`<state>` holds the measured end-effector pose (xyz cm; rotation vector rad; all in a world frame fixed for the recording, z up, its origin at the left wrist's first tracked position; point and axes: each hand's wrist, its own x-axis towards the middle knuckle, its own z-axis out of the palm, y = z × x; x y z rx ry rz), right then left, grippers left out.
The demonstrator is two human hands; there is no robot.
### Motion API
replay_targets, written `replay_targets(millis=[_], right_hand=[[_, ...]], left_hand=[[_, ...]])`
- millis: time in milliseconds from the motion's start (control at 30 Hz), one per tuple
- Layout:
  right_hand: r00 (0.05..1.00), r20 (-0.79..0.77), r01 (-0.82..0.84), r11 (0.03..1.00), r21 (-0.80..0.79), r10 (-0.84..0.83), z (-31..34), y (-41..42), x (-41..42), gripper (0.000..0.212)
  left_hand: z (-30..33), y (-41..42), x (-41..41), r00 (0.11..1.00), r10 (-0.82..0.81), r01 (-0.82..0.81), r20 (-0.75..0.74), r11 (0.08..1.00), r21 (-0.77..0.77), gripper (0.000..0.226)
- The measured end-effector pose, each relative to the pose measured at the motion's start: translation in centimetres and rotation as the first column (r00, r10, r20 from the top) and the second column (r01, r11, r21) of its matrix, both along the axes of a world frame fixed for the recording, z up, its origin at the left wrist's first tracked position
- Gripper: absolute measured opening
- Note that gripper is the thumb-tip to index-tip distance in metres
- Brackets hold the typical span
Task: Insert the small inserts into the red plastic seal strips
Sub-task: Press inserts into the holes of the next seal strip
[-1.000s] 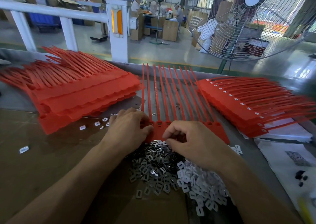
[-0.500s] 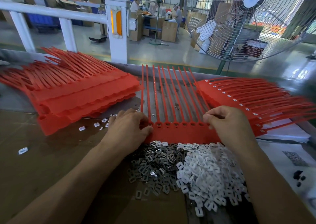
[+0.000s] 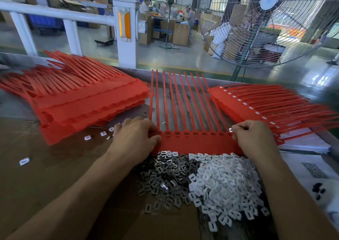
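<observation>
While red stacks (image 3: 88, 104) flank it left and right, the seal strip (image 3: 198, 143) lies flat centre. Your left hand (image 3: 135, 137) pins its left end, fingers curled onto it; your right hand (image 3: 255, 137) pinches a small insert (image 3: 230, 129) at its right end. Loose inserts (image 3: 220, 184) heaped near.

seal strips (image 3: 197, 144): red plastic (matt) | dark inserts (image 3: 165, 177): possibly shiny metal

Nothing here can be read from where I stand. The white sheet (image 3: 310, 168) at the right carries a grey printed patch (image 3: 314, 170), too blurred to make out any letters or numbers.
</observation>
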<state>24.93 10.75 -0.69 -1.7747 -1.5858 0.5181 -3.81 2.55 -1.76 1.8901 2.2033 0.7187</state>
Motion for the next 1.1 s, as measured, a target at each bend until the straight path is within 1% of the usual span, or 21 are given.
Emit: replay_targets(millis=[200,533,700,900,1100], right_hand=[[0.998,0.070,0.003,1.000,-0.026,-0.001,-0.27,0.28,0.31,0.016],[0.994,0.110,-0.012,0.997,-0.073,0.020,-0.76,0.53,0.46,0.018],[0.992,0.124,-0.019,0.999,-0.051,0.026,-0.80,0.34,0.25,0.016],[0.991,0.133,0.017,1.000,-0.022,-0.014,-0.66,0.18,-0.06,0.012],[0.990,0.142,0.026,0.999,-0.044,-0.019,-0.50,0.06,-0.15,0.011]], left_hand=[[0.11,0.03,0.09,1.000,0.008,-0.008,-0.011,1.000,-0.008,0.032],[0.30,-0.13,0.15,1.000,0.005,-0.005,-0.015,1.000,-0.020,0.033],[0.29,-0.12,0.18,1.000,0.008,-0.009,-0.019,1.000,-0.026,0.034],[0.32,-0.19,0.25,1.000,0.007,-0.007,-0.008,1.000,-0.022,0.032],[0.35,-0.20,0.29,1.000,0.007,-0.008,-0.014,1.000,-0.017,0.032]])
